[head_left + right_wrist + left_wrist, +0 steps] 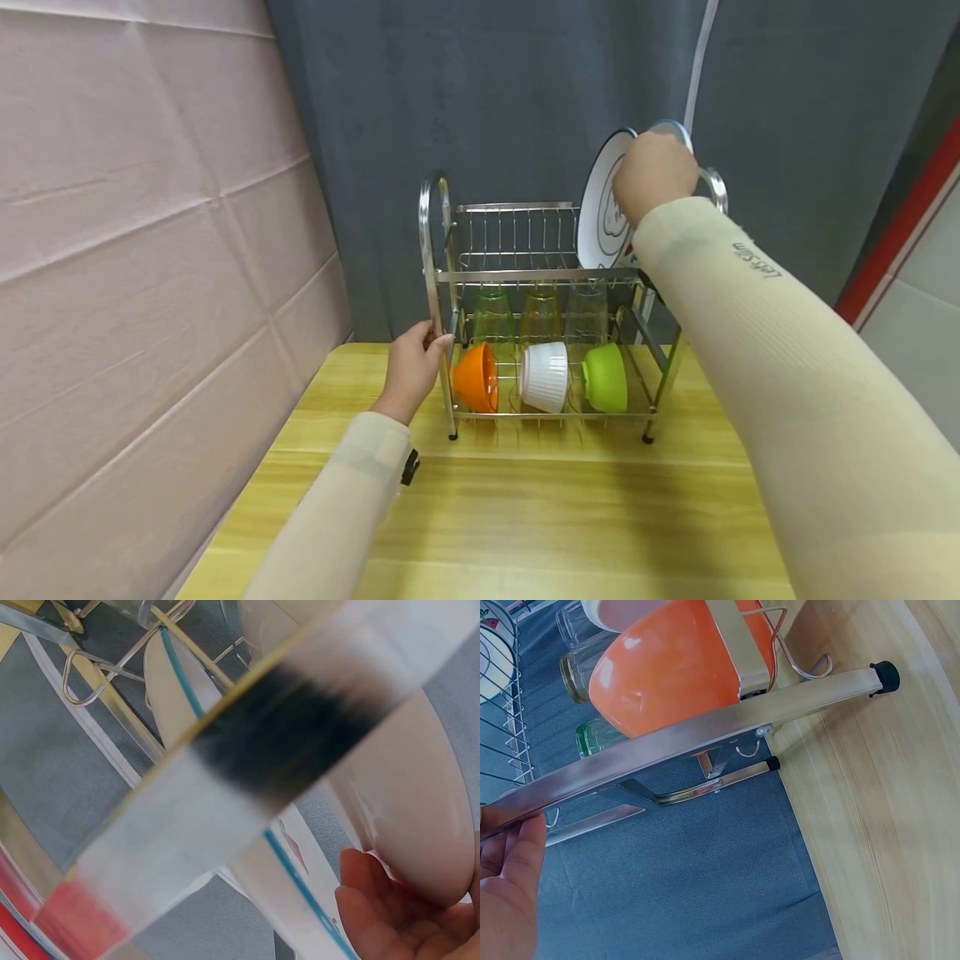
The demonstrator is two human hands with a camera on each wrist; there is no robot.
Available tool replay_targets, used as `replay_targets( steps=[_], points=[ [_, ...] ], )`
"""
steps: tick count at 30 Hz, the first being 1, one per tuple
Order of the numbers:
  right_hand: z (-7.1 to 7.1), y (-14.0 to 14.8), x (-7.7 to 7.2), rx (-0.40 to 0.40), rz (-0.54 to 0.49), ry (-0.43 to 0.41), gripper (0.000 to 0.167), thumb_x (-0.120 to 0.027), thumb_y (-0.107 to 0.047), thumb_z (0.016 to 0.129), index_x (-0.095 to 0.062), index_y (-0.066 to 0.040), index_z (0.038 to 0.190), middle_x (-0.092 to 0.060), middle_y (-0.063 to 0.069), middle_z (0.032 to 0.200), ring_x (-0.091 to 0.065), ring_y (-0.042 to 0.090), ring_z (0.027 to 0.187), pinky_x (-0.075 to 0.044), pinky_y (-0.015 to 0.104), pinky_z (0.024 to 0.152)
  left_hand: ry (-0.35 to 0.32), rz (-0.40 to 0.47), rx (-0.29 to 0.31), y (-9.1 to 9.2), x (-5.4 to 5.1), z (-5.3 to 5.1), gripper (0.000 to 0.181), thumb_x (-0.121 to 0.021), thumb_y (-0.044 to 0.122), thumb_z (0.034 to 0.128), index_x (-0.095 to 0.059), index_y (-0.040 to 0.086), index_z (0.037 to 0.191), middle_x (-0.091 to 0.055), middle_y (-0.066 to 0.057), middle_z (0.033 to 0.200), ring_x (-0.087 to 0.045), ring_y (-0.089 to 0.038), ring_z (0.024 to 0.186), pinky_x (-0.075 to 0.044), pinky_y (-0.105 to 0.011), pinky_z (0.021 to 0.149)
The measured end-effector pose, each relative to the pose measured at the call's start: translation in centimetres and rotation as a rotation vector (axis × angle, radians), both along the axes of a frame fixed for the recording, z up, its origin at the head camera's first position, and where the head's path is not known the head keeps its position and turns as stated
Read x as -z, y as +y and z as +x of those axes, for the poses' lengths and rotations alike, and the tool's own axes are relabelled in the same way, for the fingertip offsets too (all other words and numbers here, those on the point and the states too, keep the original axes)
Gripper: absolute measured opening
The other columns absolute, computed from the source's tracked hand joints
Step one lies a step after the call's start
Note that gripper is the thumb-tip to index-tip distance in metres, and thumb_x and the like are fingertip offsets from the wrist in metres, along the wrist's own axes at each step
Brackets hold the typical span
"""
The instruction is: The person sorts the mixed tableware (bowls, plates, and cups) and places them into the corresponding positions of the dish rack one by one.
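At the top right of the rack, my right hand (656, 175) grips the edge of a white plate (600, 208) with a dark rim and a line drawing. In the right wrist view its curled fingers (367, 892) are at the lower edge of that plate (420, 802). A blue-rimmed plate (672, 129) stands beside it, partly hidden by the hand. My left hand (411, 367) pinches the left front post of the metal dish rack (517, 275). The left wrist view shows the thumb and fingers (525, 851) on that post.
On the lower tier lie an orange bowl (475, 379), a white bowl (545, 377) and a green bowl (606, 379), tilted on their sides. Green, yellow and clear glasses (587, 312) stand behind them. The rack stands on a wooden table (525, 508) before a grey curtain (487, 100).
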State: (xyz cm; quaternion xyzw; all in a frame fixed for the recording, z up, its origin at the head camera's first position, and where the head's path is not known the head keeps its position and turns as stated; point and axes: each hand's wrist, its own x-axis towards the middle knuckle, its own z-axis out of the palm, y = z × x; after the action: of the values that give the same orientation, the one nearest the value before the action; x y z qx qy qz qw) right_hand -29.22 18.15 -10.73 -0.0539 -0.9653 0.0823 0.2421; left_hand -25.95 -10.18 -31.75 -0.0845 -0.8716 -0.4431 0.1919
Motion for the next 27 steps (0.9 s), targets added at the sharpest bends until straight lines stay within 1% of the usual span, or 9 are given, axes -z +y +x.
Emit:
replay_targets(
  steps=[5, 11, 16, 22, 27],
  points=[
    [0.04, 0.2, 0.0, -0.012, -0.035, -0.01, 0.04, -0.032, -0.012, 0.098, -0.061, 0.013, 0.11, -0.064, 0.03, 0.102, -0.063, 0.037, 0.085, -0.054, 0.051, 0.08, 0.0, 0.0, -0.008, 0.16, 0.1, -0.25, 0.02, -0.058, 0.022, 0.0978, -0.06, 0.002, 0.098, -0.058, -0.011, 0.081, -0.05, -0.023, 0.069, -0.044, -0.033, 0.063],
    [0.05, 0.45, 0.02, -0.015, -0.05, -0.032, 0.038, -0.033, -0.011, 0.098, -0.059, 0.013, 0.113, -0.063, 0.031, 0.106, -0.063, 0.039, 0.09, -0.053, 0.052, 0.083, -0.002, -0.003, -0.013, 0.38, 0.17, -0.39, 0.022, -0.057, 0.023, 0.0978, -0.061, 0.001, 0.101, -0.059, -0.011, 0.082, -0.051, -0.023, 0.069, -0.045, -0.033, 0.063],
    [-0.02, 0.58, 0.05, -0.015, -0.072, -0.034, 0.039, -0.033, -0.011, 0.098, -0.057, 0.014, 0.116, -0.062, 0.032, 0.108, -0.063, 0.042, 0.093, -0.053, 0.053, 0.083, 0.008, -0.005, -0.013, 0.49, 0.15, -0.42, 0.019, -0.058, 0.021, 0.0977, -0.059, 0.001, 0.097, -0.056, -0.011, 0.08, -0.049, -0.023, 0.068, -0.043, -0.033, 0.061],
    [0.14, 0.66, 0.13, -0.035, -0.083, -0.018, 0.038, -0.034, -0.011, 0.096, -0.059, 0.013, 0.111, -0.063, 0.031, 0.106, -0.063, 0.04, 0.089, -0.054, 0.053, 0.081, 0.009, 0.0, -0.012, 0.65, 0.12, -0.47, 0.018, -0.058, 0.02, 0.0977, -0.058, 0.002, 0.096, -0.055, -0.011, 0.079, -0.048, -0.023, 0.068, -0.042, -0.033, 0.061],
    [0.19, 0.71, 0.16, -0.043, -0.089, 0.0, 0.036, -0.035, -0.01, 0.094, -0.06, 0.012, 0.106, -0.063, 0.03, 0.103, -0.063, 0.038, 0.083, -0.055, 0.051, 0.076, -0.007, 0.014, -0.015, 0.79, 0.14, -0.67, 0.019, -0.058, 0.021, 0.0976, -0.059, 0.002, 0.098, -0.057, -0.011, 0.083, -0.051, -0.023, 0.071, -0.044, -0.033, 0.063]
  ],
)
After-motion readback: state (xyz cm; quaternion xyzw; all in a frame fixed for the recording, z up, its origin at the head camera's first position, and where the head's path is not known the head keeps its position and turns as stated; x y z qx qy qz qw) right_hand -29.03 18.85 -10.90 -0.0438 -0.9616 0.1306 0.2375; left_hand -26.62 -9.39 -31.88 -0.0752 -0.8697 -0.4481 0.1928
